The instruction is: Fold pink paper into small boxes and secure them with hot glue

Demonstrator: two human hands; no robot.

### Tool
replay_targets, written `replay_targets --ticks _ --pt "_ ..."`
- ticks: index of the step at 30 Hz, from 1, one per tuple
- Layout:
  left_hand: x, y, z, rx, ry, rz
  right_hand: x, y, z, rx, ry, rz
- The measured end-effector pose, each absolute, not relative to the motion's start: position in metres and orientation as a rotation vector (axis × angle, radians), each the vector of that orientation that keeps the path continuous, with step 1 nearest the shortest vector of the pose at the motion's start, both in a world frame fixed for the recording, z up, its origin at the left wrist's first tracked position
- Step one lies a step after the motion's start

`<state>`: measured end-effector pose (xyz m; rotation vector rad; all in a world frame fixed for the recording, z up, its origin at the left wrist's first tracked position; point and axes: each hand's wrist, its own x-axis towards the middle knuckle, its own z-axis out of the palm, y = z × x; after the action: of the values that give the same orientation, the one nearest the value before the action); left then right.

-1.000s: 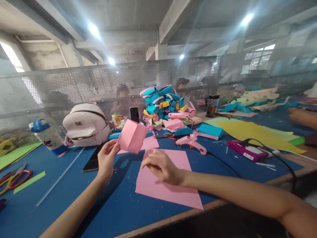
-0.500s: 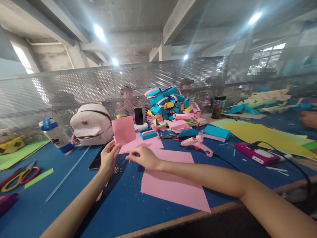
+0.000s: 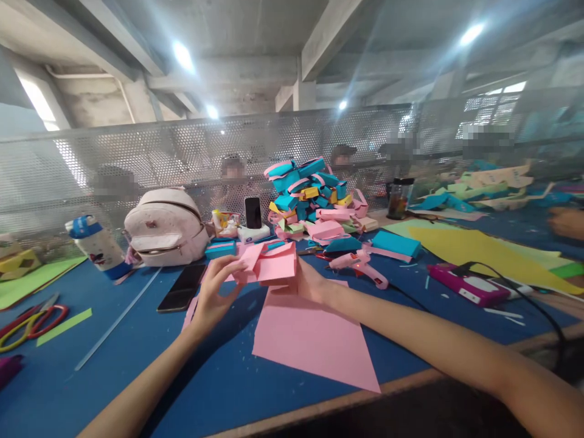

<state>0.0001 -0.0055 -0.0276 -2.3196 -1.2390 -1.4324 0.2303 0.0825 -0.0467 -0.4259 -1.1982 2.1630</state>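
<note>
A folded pink paper box (image 3: 279, 266) is held up above the blue table, between both hands. My left hand (image 3: 219, 295) is closed on a pink paper flap (image 3: 250, 260) at the box's left side, thumb apart below. Against the right end presses my right hand (image 3: 311, 281); its fingers are mostly hidden behind the paper, but it grips the box. Below lies a large pink sheet (image 3: 310, 334), flat near the table's front edge. Just behind the box, a blue paper box (image 3: 221, 249) rests at the left.
A pink glue gun (image 3: 360, 266) lies right of my hands, its cord running right. Behind it rises a pile of paper boxes (image 3: 310, 198). A black phone (image 3: 182, 289), backpack (image 3: 166, 228), bottle (image 3: 98, 246) and scissors (image 3: 34, 322) are leftward. A purple device (image 3: 469, 285) sits right.
The pink sheet that my left hand held upright is gone from there. A folded pink box is now between both hands, and my right hand has moved right to its end.
</note>
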Motion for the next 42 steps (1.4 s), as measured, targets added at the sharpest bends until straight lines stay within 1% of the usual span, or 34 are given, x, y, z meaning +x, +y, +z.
replay_targets --ticks 3,10,12,16,17,21,22,23,25,28,30,32,34,37,39,42 --pt "0.002 -0.006 -0.028 -2.416 -1.23 -1.353 0.23 0.08 -0.045 -0.407 -1.162 2.146" --pt "-0.002 -0.004 -0.031 -2.56 -1.334 -1.29 0.231 0.074 -0.045 -0.38 -1.201 2.138" --pt "-0.001 -0.006 -0.03 -2.58 -1.341 -1.224 0.232 0.071 -0.044 -0.395 -1.333 2.046" --pt "0.001 -0.008 -0.028 -2.569 -1.349 -1.15 0.232 0.064 -0.043 -0.503 -1.652 1.641" --pt "0.001 -0.007 -0.028 -2.555 -1.346 -1.153 0.232 0.062 -0.042 -0.519 -1.668 1.597" --pt "-0.003 -0.003 -0.03 -2.508 -1.334 -1.179 0.233 0.055 -0.039 -0.52 -1.579 1.697" --pt "-0.004 -0.003 -0.029 -2.501 -1.336 -1.189 0.233 0.054 -0.038 -0.539 -1.584 1.679" --pt "-0.005 -0.003 -0.029 -2.499 -1.342 -1.199 0.233 0.054 -0.036 -0.573 -1.615 1.616" --pt "-0.004 -0.005 -0.026 -2.52 -1.346 -1.201 0.235 0.055 -0.031 -0.678 -1.761 1.373" --pt "0.001 -0.012 -0.022 -2.609 -1.331 -1.1 0.246 0.058 -0.021 -0.79 -2.1 1.062" --pt "0.007 -0.015 -0.021 -2.678 -1.306 -0.984 0.26 0.056 -0.012 -0.822 -2.3 0.984" --pt "0.014 -0.016 -0.023 -2.715 -1.252 -0.821 0.275 0.05 -0.004 -0.933 -2.568 0.663" --pt "0.022 -0.017 -0.026 -2.679 -1.121 -0.599 0.288 0.042 0.002 -1.024 -2.694 0.403" --pt "0.037 -0.025 -0.03 -2.56 -0.877 -0.264 0.296 0.032 0.003 -1.033 -2.703 0.294" --pt "0.049 -0.036 -0.032 -2.534 -0.834 -0.136 0.295 0.03 -0.001 -0.9 -2.715 0.266" --pt "0.064 -0.054 -0.034 -2.507 -0.987 -0.057 0.285 0.031 -0.012 -0.633 -2.771 0.158"
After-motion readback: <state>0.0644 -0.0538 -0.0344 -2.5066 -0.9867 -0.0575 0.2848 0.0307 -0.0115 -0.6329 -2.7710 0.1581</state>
